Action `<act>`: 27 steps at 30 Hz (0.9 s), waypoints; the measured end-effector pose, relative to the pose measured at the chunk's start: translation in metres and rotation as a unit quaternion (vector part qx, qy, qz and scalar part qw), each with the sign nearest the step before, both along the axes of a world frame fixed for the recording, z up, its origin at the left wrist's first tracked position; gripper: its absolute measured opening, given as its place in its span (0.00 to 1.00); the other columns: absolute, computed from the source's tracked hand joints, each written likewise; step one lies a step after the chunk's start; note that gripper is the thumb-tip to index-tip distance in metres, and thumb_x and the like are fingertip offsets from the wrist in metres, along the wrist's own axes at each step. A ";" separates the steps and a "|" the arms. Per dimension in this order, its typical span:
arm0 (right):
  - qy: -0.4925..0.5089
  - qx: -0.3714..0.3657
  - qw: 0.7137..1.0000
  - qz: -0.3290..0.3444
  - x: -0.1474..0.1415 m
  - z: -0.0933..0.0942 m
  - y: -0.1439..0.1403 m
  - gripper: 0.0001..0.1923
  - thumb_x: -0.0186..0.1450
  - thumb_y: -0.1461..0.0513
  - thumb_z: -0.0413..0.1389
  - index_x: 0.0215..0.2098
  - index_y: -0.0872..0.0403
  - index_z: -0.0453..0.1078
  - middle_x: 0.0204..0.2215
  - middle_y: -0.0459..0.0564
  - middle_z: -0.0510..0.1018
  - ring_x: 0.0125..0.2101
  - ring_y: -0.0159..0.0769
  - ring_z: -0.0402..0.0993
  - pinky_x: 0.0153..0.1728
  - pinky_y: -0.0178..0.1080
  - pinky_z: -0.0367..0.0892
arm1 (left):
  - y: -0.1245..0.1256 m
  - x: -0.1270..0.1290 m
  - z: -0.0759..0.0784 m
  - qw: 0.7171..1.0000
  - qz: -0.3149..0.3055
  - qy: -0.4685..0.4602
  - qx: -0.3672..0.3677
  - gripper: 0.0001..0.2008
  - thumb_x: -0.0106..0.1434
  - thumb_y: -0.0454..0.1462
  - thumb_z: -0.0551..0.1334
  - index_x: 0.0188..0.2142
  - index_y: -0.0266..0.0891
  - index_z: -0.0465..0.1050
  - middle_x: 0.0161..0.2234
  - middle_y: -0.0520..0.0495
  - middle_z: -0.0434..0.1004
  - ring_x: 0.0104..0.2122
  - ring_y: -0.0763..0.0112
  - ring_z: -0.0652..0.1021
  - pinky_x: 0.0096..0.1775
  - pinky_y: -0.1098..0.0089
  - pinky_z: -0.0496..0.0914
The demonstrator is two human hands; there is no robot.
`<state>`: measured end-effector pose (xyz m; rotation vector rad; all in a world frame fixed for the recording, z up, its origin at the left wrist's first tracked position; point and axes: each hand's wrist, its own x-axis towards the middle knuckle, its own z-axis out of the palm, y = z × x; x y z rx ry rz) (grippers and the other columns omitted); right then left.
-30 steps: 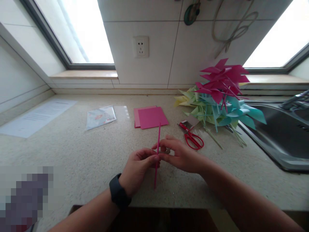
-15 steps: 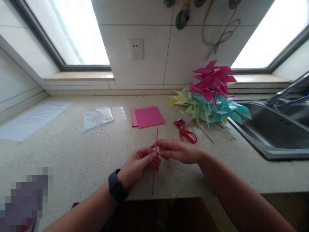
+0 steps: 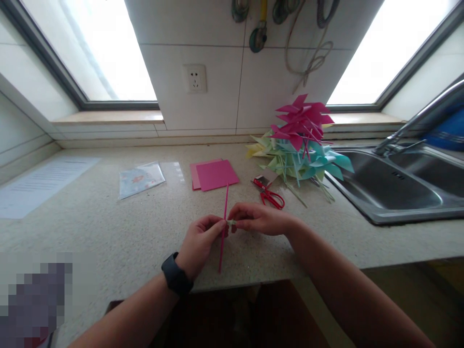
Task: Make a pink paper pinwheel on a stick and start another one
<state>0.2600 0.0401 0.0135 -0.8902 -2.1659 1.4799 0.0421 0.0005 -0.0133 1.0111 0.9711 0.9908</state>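
Note:
Between thumb and fingers, my left hand pinches a thin pink stick, held nearly upright over the counter's front part. A dark watch sits on that wrist. Beside the stick is a small pale, twisted strip; its material is too small to tell. My right hand is closed on the strip's right end, its fingertips just right of the stick. Pink square paper sheets lie beyond the hands. Red-handled scissors rest to their right, next to a small box-like piece.
Pink pinwheels lie on a pile with blue pinwheels and yellow-green ones, by the steel sink. A clear packet and a printed sheet lie on the left. A wall socket is behind.
The view has turned a little to the right. Where the pale strip lay flat against the stick, it now looks twisted and stretches from the stick to my right fingertips.

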 end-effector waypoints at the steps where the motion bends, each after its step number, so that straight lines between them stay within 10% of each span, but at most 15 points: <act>1: -0.003 0.009 1.000 -0.018 0.001 -0.001 0.000 0.14 0.70 0.55 0.54 0.48 0.55 0.68 0.38 0.51 0.80 0.34 0.32 0.76 0.35 0.36 0.70 | 0.000 0.001 0.000 1.000 0.002 -0.003 -0.002 0.11 0.59 0.42 0.71 0.33 0.35 0.81 0.30 0.46 0.81 0.31 0.70 0.77 0.39 0.69 0.69; 5: -0.034 0.085 0.979 -0.181 0.014 -0.005 0.011 0.16 0.70 0.52 0.49 0.44 0.55 0.68 0.35 0.49 0.76 0.29 0.31 0.72 0.31 0.36 0.67 | -0.001 0.002 0.002 1.000 0.005 -0.017 -0.016 0.11 0.58 0.42 0.72 0.30 0.35 0.80 0.28 0.46 0.81 0.29 0.71 0.77 0.38 0.69 0.70; 9: -0.126 0.178 0.898 -0.383 0.046 -0.010 0.023 0.13 0.68 0.53 0.52 0.41 0.54 0.70 0.34 0.52 0.74 0.35 0.39 0.69 0.36 0.40 0.63 | -0.002 0.002 0.005 0.999 0.006 -0.034 -0.034 0.11 0.57 0.42 0.72 0.31 0.34 0.80 0.28 0.46 0.81 0.29 0.71 0.77 0.37 0.69 0.71; 15: -0.284 0.173 0.826 -0.455 0.071 -0.017 0.016 0.08 0.58 0.57 0.63 0.27 0.53 0.74 0.25 0.53 0.74 0.30 0.43 0.70 0.32 0.42 0.58 | -0.002 0.002 0.006 0.997 0.008 -0.054 -0.049 0.10 0.56 0.40 0.72 0.30 0.34 0.81 0.29 0.45 0.81 0.29 0.72 0.77 0.37 0.70 0.71; 22: -0.304 0.113 0.828 -0.458 0.061 -0.003 -0.021 0.11 0.59 0.57 0.61 0.22 0.53 0.74 0.22 0.55 0.76 0.27 0.44 0.72 0.29 0.43 0.59 | -0.003 0.003 0.005 0.996 0.012 -0.073 -0.052 0.11 0.56 0.40 0.73 0.32 0.33 0.81 0.30 0.44 0.82 0.30 0.71 0.78 0.37 0.69 0.73; 27: -0.169 0.014 0.897 -0.409 0.041 0.003 -0.077 0.15 0.67 0.52 0.53 0.38 0.54 0.73 0.31 0.53 0.81 0.28 0.37 0.76 0.29 0.39 0.68 | -0.003 0.002 0.004 0.995 0.010 -0.088 -0.051 0.12 0.56 0.41 0.74 0.33 0.33 0.82 0.30 0.44 0.82 0.31 0.70 0.79 0.37 0.69 0.73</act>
